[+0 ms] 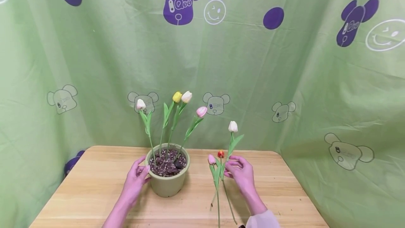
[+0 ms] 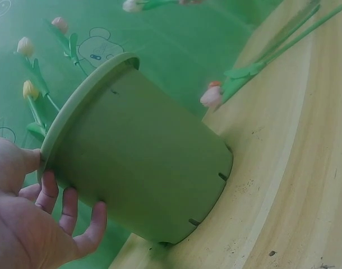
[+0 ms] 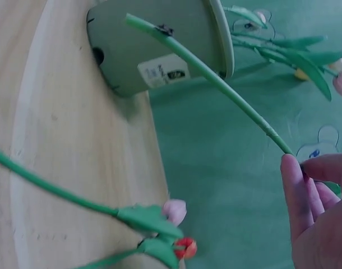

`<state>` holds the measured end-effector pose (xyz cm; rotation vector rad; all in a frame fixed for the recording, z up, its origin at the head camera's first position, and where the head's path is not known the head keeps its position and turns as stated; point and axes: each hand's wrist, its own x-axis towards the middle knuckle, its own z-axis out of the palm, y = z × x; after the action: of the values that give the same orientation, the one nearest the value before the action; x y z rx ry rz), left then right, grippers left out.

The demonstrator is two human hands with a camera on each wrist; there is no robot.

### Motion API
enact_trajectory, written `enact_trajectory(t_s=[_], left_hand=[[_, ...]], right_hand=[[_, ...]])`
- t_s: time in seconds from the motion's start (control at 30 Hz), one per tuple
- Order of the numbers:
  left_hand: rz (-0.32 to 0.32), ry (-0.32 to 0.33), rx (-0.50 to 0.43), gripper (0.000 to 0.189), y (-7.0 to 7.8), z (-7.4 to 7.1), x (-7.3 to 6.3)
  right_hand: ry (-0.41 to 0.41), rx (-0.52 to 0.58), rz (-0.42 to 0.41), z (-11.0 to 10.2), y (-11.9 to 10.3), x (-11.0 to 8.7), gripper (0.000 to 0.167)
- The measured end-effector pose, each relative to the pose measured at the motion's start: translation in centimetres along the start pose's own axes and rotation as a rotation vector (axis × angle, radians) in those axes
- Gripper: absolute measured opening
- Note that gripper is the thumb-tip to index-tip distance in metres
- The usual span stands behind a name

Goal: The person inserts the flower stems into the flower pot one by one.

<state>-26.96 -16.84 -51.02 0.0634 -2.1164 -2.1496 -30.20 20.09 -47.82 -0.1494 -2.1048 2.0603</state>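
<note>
A green flower pot [image 1: 169, 185] with dark, speckled soil [image 1: 162, 166] stands on the table. Several artificial tulips rise from it: a yellow tulip [image 1: 177, 97], a pink tulip [image 1: 201, 112] and whitish ones. My left hand [image 1: 134, 180] grips the pot's left rim, thumb over the edge and fingers against the outer wall [image 2: 137, 151]. To the right of the pot, my right hand [image 1: 242, 173] pinches the stem [image 3: 227, 89] of a white tulip [image 1: 232, 126], held above the table with its bloom up. Beside that hand lie a pink tulip [image 1: 211, 159] and a red tulip [image 1: 220, 154].
The wooden table [image 1: 95, 182] has rounded far corners and a few dark crumbs [image 2: 272, 253] on it. A green curtain [image 1: 240, 62] with purple and outlined bear prints hangs behind and at both sides. The pot bears a white label [image 3: 163, 71].
</note>
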Motion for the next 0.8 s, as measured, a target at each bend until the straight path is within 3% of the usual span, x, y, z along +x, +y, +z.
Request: enact_trajectory(t_s=[0.13,0.47,0.8], left_hand=[[-0.002,-0.004,-0.001,0.055,0.0,0.0,0.1],[-0.005,-0.014,-0.004,0.057,-0.1,-0.1,0.1],[-0.014,-0.011,-0.007,0.058,-0.1,-0.1,0.1]], right_hand=[[0.003,0.069,-0.042,1.3,-1.0,-0.2,0.040],[0.021,0.223,-0.252,5.3,-3.8,-0.7,0.035],[0.107,0.248,-0.435,8.9,-5.5,-0.7,0.034]])
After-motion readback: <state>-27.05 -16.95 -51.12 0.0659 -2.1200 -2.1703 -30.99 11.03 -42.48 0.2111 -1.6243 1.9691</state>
